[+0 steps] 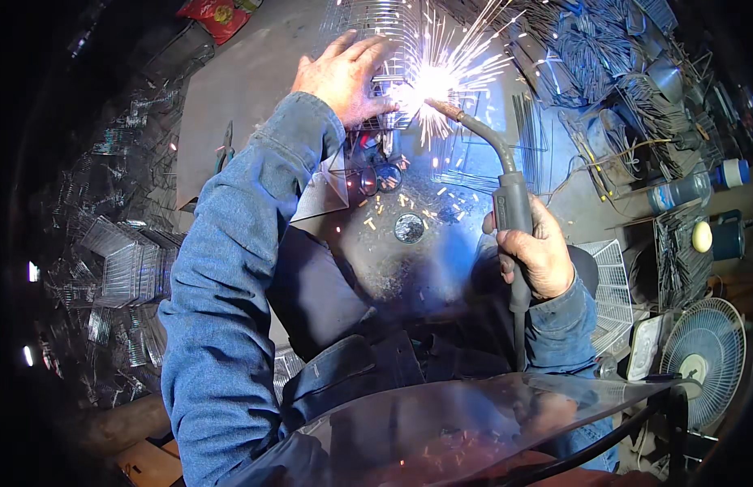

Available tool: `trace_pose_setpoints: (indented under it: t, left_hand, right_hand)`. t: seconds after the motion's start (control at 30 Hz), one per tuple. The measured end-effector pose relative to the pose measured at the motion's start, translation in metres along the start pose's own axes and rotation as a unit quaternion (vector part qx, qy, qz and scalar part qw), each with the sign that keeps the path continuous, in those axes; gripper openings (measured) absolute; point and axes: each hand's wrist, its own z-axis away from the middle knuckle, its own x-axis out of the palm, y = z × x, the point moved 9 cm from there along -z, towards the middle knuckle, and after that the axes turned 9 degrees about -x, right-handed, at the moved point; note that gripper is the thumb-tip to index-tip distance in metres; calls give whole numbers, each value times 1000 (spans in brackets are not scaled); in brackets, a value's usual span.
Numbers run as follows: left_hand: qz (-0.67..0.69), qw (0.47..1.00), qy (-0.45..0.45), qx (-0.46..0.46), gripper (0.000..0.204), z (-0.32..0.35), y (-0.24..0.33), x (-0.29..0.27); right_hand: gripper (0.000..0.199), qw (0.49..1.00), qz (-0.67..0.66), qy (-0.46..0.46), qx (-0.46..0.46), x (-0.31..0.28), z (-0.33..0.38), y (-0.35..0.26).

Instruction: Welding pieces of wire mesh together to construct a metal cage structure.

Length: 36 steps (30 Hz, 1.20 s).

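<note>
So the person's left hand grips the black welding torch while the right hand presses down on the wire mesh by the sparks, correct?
Not quite: the hands are swapped. In the head view the right hand grips the black welding torch, while the left hand presses down on the wire mesh by the sparks.

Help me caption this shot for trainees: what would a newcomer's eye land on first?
First, the white burst of sparks near the top centre, where the tip of the welding torch meets a wire grid on the metal table. Next, the hands: the left hand presses flat on the grid beside the sparks, and the right hand grips the torch handle at centre right. Stacks of wire baskets glint in the dark at left.
</note>
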Motion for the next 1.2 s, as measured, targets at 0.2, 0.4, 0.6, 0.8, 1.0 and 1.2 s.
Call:
trace_pose_setpoints:
  t: [0.2,0.4,0.6,0.8,1.0,1.2]
  left_hand:
    - [37,999,11,18,79,2,-2,1]
    - [20,999,43,23,79,4,-4,-7]
    - [21,999,37,23,79,5,-4,-5]
    - [2,1000,24,6,84,5,-5,-5]
    - [30,999,31,14,84,2,-7,-2]
    - [23,997,-67,-31,93,-5,21,-1]
  right_hand:
    - [44,1000,13,-1,-1,-2,-3,7]
    - [41,1000,-6,2,20,-1,-4,4]
    - [41,999,-35,2,30,-2,-4,7]
    - [44,996,-84,-5,30,-5,-5,12]
    - [47,995,-93,-21,27,-5,-7,9]
    - [46,996,-67,24,-54,-42,-18,-30]
